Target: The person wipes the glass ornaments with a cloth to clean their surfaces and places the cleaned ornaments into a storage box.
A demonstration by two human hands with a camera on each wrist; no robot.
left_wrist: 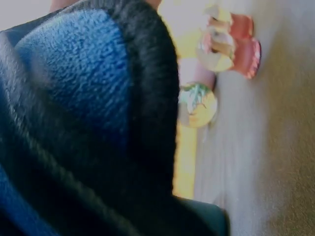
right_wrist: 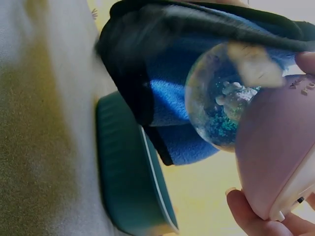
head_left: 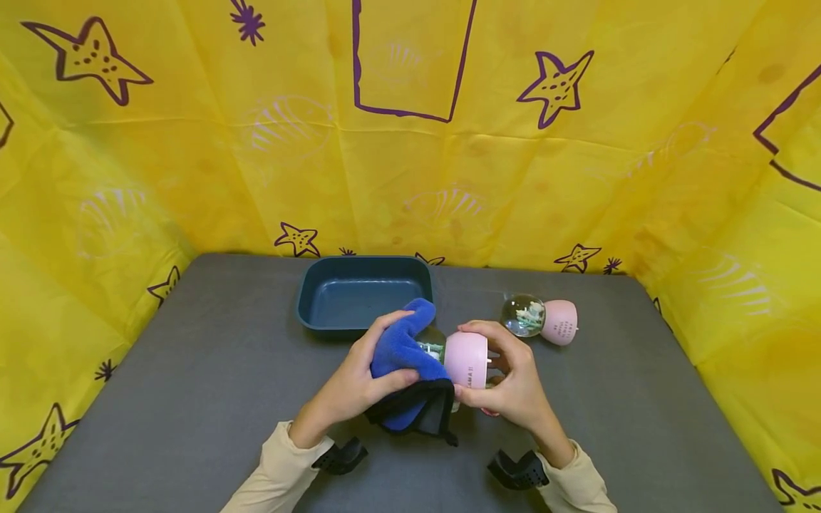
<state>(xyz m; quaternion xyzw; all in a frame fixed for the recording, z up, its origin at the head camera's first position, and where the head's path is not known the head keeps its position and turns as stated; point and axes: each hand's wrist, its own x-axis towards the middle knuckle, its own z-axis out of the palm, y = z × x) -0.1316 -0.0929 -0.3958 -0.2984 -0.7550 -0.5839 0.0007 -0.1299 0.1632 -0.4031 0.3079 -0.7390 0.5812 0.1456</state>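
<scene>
Two pink-based globes appear in the head view, a nearer globe (head_left: 467, 360) at lower centre and a farther globe (head_left: 560, 322) right of centre, plus one blue cloth (head_left: 399, 350) and one teal basin (head_left: 367, 296). Two red-based globes (left_wrist: 246, 57) show at the left wrist view's upper right (close together, yet two bases show). Black wrist mounts (head_left: 518, 472) number two, along the head view's bottom.
</scene>
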